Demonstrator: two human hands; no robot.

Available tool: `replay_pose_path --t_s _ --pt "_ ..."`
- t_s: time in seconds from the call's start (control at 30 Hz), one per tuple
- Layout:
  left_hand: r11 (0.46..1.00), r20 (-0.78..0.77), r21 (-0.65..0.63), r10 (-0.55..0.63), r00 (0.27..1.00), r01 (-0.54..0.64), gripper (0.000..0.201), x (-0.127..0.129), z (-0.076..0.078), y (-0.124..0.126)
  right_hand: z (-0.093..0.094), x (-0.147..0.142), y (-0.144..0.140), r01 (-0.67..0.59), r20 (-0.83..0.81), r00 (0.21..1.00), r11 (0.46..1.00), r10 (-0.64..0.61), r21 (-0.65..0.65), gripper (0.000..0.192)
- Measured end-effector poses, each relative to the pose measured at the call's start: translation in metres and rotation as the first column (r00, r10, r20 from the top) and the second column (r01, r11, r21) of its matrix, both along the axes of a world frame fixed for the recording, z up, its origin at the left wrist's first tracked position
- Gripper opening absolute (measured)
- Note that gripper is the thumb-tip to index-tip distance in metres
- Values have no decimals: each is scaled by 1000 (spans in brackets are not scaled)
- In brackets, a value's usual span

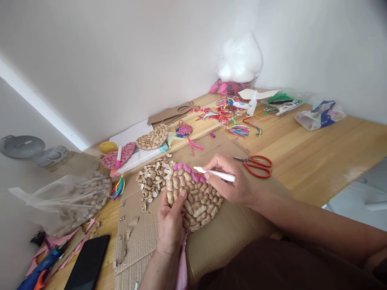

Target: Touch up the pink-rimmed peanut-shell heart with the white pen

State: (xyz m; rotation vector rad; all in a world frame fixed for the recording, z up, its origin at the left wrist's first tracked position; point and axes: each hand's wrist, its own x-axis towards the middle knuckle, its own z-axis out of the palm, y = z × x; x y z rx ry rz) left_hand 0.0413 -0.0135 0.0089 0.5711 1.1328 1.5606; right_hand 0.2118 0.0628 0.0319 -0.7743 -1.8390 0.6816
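Tan peanut panel (198, 203), far edge partly purple, in grasp of left hand (171, 220), marker (224, 176) in right hand (237, 190)

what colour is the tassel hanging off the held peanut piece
The tassel is pale pink, best seen in the head view.

Marker (223, 176) white; peanut disc (198, 198) tan, pt. magenta; tassel (182, 266) lt. pink; phone (87, 264) blk; scissors (246, 162) red-handled.

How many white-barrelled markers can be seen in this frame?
2. The held marker is in the right hand; the pink-ended marker lies on the pink peanut-shell piece. Others could be hidden among the clutter.
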Motion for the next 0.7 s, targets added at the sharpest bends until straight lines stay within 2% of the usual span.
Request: replay_pose_path --t_s 0.17,0.53,0.7 --pt "1000 -2 -15 -3 1000 3 49 -2 -3 1 -1 -2 -3 -69 9 998 998 69 0 8" --pt "998 -79 -47 40 996 -44 59 -2 -2 3 0 -1 -2 -52 28 998 999 52 -4 7" --pt "998 -104 -45 29 994 -34 53 -4 -1 4 -1 -1 1 -38 -2 999 998 38 -51 4"
